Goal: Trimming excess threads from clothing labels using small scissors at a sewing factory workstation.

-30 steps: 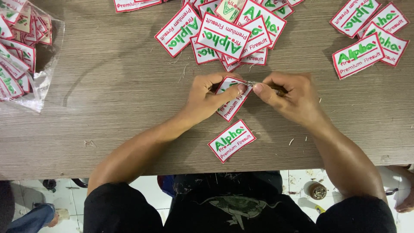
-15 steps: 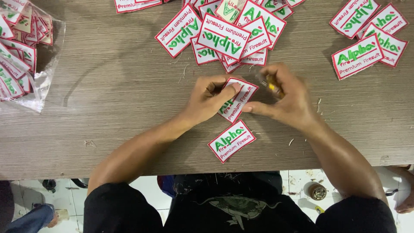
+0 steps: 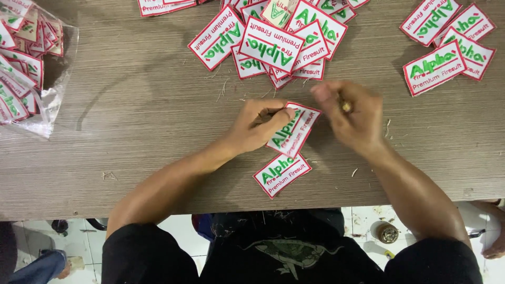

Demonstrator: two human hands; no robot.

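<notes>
patch in left hand | wood-grain table | white tiled floor

Blurred in motion: right hand, with a small yellowish item in its grip too smeared to identify. Partly hidden under left hand: one patch. Cut off at frame edges: bag, top-row patches.

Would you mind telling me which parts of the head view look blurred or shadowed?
Head view: the right hand is smeared by motion blur; the left hand and its held patch are sharper; soft shadows fall on the table beside the patch pile; no strong glare.
</notes>
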